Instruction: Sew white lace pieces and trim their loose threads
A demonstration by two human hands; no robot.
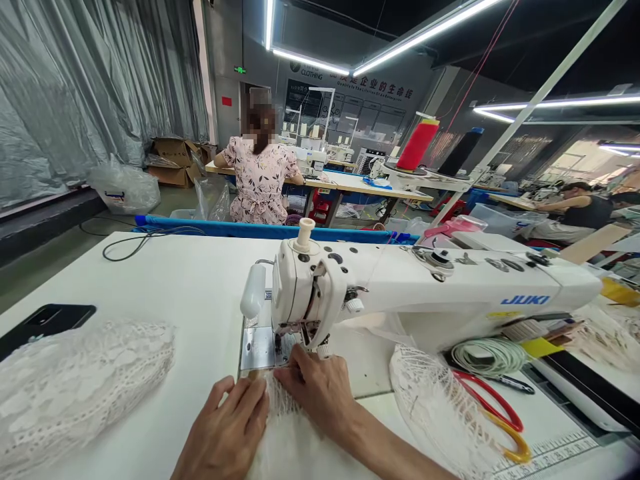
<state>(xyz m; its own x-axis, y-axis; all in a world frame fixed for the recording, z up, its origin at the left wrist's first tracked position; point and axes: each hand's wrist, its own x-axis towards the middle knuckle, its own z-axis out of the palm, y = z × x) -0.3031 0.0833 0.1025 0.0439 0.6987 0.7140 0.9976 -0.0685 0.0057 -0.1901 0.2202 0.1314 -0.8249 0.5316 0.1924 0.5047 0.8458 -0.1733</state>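
White lace fabric [284, 403] lies just in front of the needle area of a white JUKI sewing machine [425, 273]. My left hand [227, 427] is at the fabric's left side, its fingers bent together and the fingertips on the cloth at the edge of the metal needle plate [257, 347]. Close to the presser foot, my right hand [323, 387] pinches the same lace between thumb and fingers. The right hand partly covers the foot and the far end of the fabric.
Left on the white table [200, 287] are a lace piece [90, 380] and a black phone [47, 323]. To the right lie more lace [430, 400], red-handled scissors [493, 400] and a coil of pale cord [487, 357]. A person [260, 173] sits ahead at another table.
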